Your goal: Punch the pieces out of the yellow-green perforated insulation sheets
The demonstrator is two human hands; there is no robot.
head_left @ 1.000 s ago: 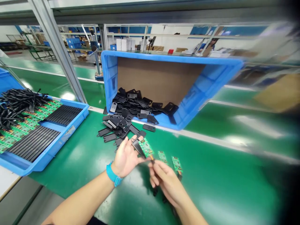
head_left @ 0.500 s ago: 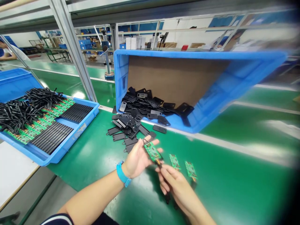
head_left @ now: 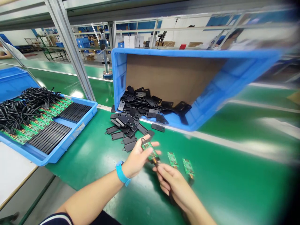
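My left hand, with a blue wrist strap, holds a green circuit board. Its thumb presses on the board's face while the other fingers lie beneath. A black loop and dark edging show around the board, like those of the black plastic shells on the table. At the board's lower end, my right hand pinches the black cable where coloured wires join it. Two more circuit boards, a nearer one and a farther one, lie on the table to the right, their cables partly hidden.
Beyond my hands, black plastic shells lie piled before a tipped blue crate holding more black pieces. At left, a blue tray carries boards, cables and rows of black strips. A metal post rises behind it. Other people are partly visible far off.
My left thumb has come down onto the face of the circuit board. My right hand keeps its pinch on the cable. The whole view has shifted slightly.
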